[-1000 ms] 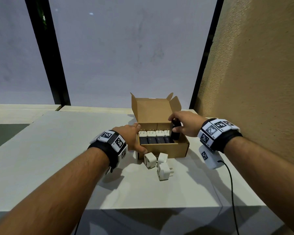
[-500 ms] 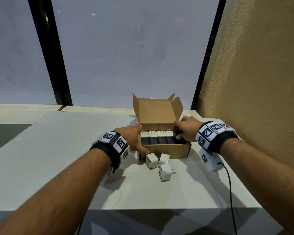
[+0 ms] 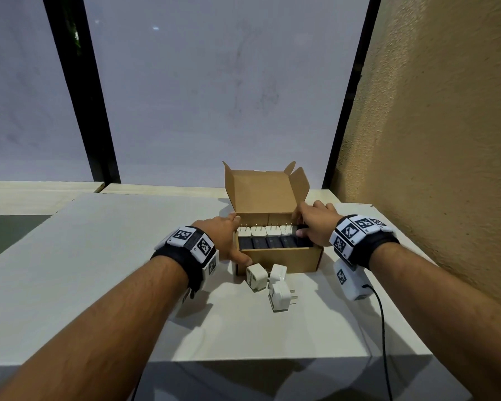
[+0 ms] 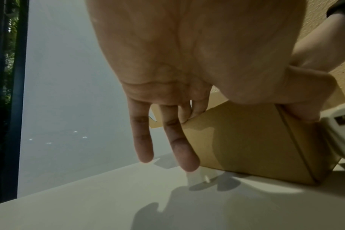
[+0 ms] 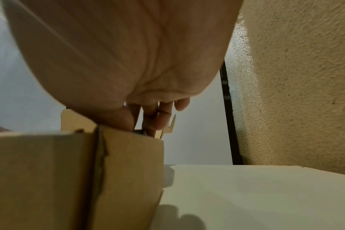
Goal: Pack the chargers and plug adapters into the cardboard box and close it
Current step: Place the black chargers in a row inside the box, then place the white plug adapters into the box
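Observation:
An open cardboard box (image 3: 284, 260) stands on the white table (image 3: 99, 270) with its lid upright. Inside, a row of white plug adapters (image 3: 265, 230) lines the back and a row of black chargers (image 3: 272, 243) lines the front. My right hand (image 3: 313, 227) reaches into the box's right end, its fingers and thumb round a black charger (image 3: 302, 227) set low among the others. My left hand (image 3: 224, 235) grips the box's left wall (image 4: 256, 147), thumb on the front corner. Three loose white adapters (image 3: 256, 276), (image 3: 278, 272), (image 3: 279, 296) lie before the box.
A textured tan wall (image 3: 446, 140) rises close on the right. Window panes with black frames (image 3: 99, 140) stand behind the table. A black cable (image 3: 383, 328) hangs from my right wrist over the table's front edge. Bare tabletop stretches left of the box.
My right hand has lowered the black charger from above the box's right end down into the front row. The left hand has stayed on the box.

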The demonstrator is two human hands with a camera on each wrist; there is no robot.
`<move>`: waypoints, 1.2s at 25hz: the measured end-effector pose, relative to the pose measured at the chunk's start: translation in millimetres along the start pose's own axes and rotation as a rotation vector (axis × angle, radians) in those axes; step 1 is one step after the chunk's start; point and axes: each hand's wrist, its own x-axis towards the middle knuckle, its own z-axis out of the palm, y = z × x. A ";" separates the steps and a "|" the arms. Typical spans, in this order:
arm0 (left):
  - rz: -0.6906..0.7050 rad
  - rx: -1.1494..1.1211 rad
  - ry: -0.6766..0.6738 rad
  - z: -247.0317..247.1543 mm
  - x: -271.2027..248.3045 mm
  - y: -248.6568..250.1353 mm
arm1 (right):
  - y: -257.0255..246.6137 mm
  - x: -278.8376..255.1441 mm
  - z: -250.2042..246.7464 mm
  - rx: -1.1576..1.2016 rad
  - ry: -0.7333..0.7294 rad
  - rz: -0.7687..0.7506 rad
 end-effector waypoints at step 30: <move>0.027 0.023 0.028 3.5 3.1 -1.3 | -32.4 -79.1 -2.0 0.053 0.001 -0.534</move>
